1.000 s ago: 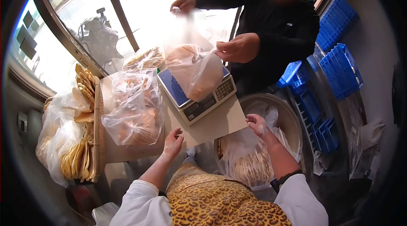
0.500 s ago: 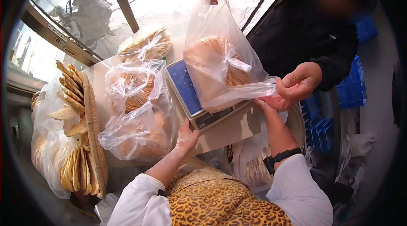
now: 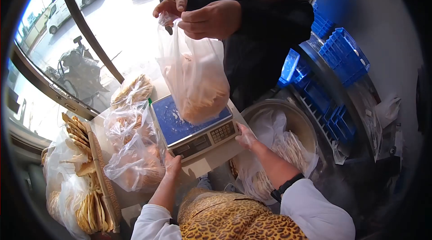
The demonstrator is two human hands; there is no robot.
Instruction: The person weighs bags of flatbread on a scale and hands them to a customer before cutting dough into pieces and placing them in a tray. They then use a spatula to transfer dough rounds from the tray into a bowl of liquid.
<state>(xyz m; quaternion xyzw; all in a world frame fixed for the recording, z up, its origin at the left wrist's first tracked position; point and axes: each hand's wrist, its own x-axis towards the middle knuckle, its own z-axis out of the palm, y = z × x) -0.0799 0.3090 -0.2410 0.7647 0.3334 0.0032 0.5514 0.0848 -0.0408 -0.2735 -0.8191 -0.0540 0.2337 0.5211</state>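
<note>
In the head view, the scale (image 3: 202,144) is being supported on the table (image 3: 206,166). Its near left corner is being clasped by the left hand (image 3: 172,163) (some fingers are being hidden by the casing), and its near right corner is being gripped between thumb and fingers by the right hand (image 3: 246,137), presumably so that the casing is being steadied from both sides. Above the scale's blue platform, a filled plastic bag (image 3: 193,78) is being suspended by its gathered top from the other person's hands (image 3: 213,19), apparently so that its load is being borne there; contact with the platform cannot be confirmed. Other filled bags (image 3: 135,163) are being stored just left of the scale, apparently within easy reach.
</note>
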